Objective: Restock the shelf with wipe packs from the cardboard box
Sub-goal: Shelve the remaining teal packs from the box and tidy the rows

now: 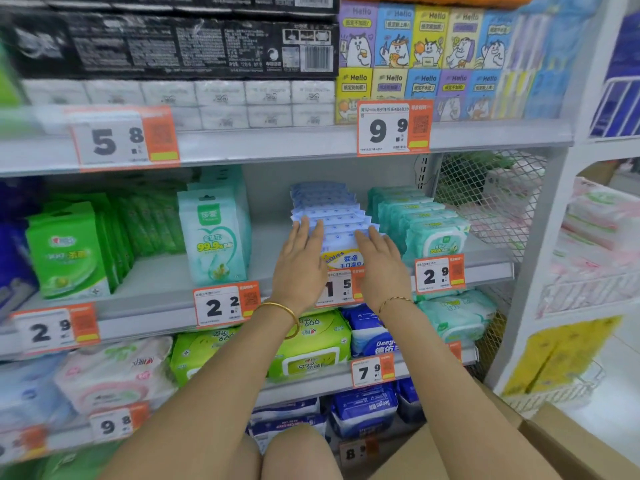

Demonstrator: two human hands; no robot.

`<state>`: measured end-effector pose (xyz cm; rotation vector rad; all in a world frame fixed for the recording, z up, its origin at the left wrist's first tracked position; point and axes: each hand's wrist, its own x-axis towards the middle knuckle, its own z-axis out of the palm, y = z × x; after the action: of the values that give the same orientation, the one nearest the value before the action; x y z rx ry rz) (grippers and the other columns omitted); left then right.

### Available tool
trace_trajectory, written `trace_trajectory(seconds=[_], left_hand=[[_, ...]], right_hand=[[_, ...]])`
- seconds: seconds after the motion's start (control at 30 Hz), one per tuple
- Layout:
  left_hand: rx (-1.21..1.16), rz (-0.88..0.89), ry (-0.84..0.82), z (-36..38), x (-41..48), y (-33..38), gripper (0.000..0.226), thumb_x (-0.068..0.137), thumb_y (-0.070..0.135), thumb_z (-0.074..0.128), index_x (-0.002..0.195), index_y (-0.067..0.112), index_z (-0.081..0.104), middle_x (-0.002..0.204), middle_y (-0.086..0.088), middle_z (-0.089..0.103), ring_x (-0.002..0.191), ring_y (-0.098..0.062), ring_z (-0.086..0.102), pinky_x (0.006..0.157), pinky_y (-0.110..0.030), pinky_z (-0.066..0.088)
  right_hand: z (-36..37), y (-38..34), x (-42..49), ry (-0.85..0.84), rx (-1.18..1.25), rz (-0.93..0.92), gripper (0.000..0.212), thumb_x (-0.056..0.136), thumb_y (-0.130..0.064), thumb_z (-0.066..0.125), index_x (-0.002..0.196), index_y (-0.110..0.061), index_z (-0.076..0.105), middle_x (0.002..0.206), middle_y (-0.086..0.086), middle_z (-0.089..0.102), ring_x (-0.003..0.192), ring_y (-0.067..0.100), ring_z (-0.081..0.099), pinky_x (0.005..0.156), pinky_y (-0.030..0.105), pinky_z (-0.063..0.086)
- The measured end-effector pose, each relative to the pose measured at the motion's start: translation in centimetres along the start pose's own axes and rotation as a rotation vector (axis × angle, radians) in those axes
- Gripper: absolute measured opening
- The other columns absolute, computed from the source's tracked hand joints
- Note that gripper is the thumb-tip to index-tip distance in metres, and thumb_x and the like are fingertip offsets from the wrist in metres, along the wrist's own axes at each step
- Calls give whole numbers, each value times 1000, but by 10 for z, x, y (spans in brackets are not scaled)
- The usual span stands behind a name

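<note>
**Both hands flat on the blue wipe packs, middle shelf**

I see my left hand [300, 261] and right hand [380, 263] both reaching into the middle shelf [166, 282], fingers straight and laid flat against the front of a row of blue-and-white wipe packs [325, 209]. Neither hand curls round anything; they press on either side of the foremost pack, left on its left edge, right on its right. The packs stand upright in a file running back into the shelf. A gold bangle [284, 311] sits on my left wrist, a thin bracelet [394, 301] on my right.

Just left of the row stands a pale teal pack [213, 237]; just right, a file of mint-green lidded packs [426, 230]. A price tag [341, 287] hangs below my hands. The cardboard box [540, 445] lies at the lower right, beside my right forearm.
</note>
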<state>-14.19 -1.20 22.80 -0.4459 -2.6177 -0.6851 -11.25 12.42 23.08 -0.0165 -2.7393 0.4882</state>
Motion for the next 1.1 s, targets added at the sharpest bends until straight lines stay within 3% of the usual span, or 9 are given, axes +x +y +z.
trace_trajectory(seconds=[0.13,0.27,0.4,0.5,0.57,0.67,0.83,0.97,1.1], left_hand=[[-192,80,201,-30,-30,-12,61,86,-6,36,144,11,32,156,-5,22,146,-16,15,114,-14,5],[-235,18,398,-63,-53,-46,60,79,-6,38,136,10,44,151,-5,34,141,-17,26,109,0,3],[-357,-199,497,-91,-53,-90,65,75,-10,49,138,0,35,147,-15,34,139,-26,28,113,-13,11],[-450,-363,302,-106,-41,-114,76,79,-7,57,145,-3,18,151,-17,25,141,-26,24,114,-23,16],[-529,-436,88,-111,-32,-126,81,84,-4,58,147,-1,8,151,-14,28,138,-23,29,104,-16,24],[-536,-470,-119,-113,-19,-139,83,87,-2,56,149,4,1,145,-13,40,129,-26,44,102,-29,37],[-561,-395,-181,-107,-4,-146,58,83,-17,45,134,3,26,115,-8,51,110,-21,53,86,-21,43],[-591,-359,-146,-98,-5,-157,63,82,-16,47,135,13,30,125,-10,56,115,-24,56,100,-37,46],[-646,-320,-150,-101,-8,-159,65,83,-15,48,139,13,30,125,-5,53,111,-14,52,92,-26,45]], right_hand=[[2,-31,-10,45,51,-73,74,85,10,41,150,-18,19,160,6,10,147,26,10,119,32,16],[13,-88,-15,24,330,-171,67,83,13,39,146,-11,31,156,10,23,144,23,22,116,27,18],[33,-138,-3,-74,682,-47,66,86,1,52,146,-6,25,152,10,31,140,22,31,115,28,24],[50,-163,16,-197,773,62,83,79,0,66,147,-2,19,148,12,33,138,24,34,114,36,30],[57,-171,28,-239,784,133,76,73,3,72,136,-1,31,127,9,48,124,23,46,105,34,39],[66,-177,40,-269,760,153,61,69,7,74,118,-4,39,110,10,57,107,23,57,88,30,46],[97,-175,64,-274,563,97,61,53,-10,77,110,-6,57,104,10,67,99,28,65,83,38,55],[93,-179,57,-173,457,68,51,61,-12,79,107,-7,57,95,0,64,90,19,63,68,23,44],[85,-176,50,-205,503,41,56,69,-9,77,116,-6,48,102,-1,56,97,17,56,78,23,42]])
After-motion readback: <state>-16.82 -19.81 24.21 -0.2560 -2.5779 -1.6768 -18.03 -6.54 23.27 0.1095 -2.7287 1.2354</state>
